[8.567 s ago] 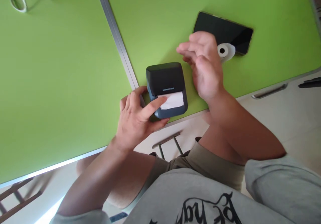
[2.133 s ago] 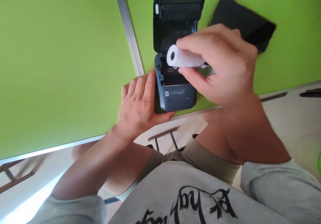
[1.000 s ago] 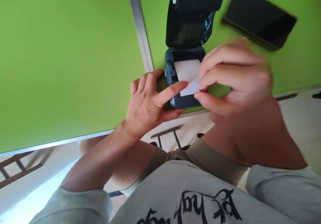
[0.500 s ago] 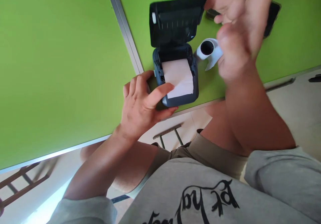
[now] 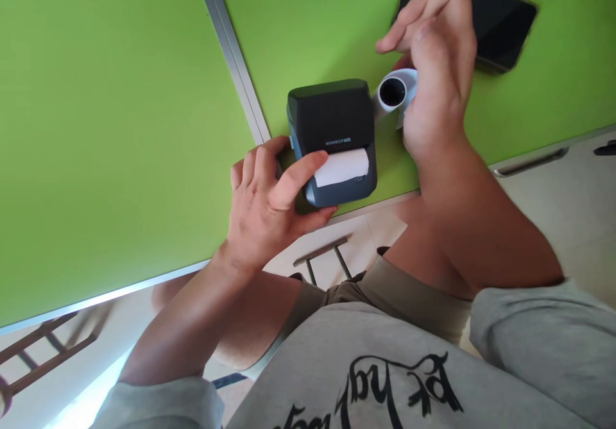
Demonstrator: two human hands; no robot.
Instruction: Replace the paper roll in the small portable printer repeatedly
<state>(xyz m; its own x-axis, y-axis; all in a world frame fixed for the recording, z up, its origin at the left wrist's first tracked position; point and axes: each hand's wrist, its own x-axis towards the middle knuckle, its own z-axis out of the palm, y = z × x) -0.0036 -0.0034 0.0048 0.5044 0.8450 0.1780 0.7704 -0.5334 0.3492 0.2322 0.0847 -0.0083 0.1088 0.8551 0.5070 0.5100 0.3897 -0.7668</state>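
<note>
A dark label printer (image 5: 332, 111) sits near the table's front edge with its lid down. A white paper strip (image 5: 342, 167) comes out of its front slot. My left hand (image 5: 269, 192) grips the printer's left and front sides, its thumb pressing on the strip. Just right of the printer, a white paper roll (image 5: 410, 83) with a dark core stands on end, partly hidden by my right hand (image 5: 437, 76). That hand hovers beside the roll with its fingers loosely extended, and I see nothing held in it.
A black smartphone (image 5: 500, 22) lies behind my right hand. The green tabletop (image 5: 110, 127) is split by a metal strip (image 5: 233, 57) left of the printer. Below the front edge are my legs and a stool (image 5: 321, 252).
The printer's lid has swung down from raised to closed, covering the inside. My right hand has left the lid and moved slightly left and down. My left hand keeps its grip.
</note>
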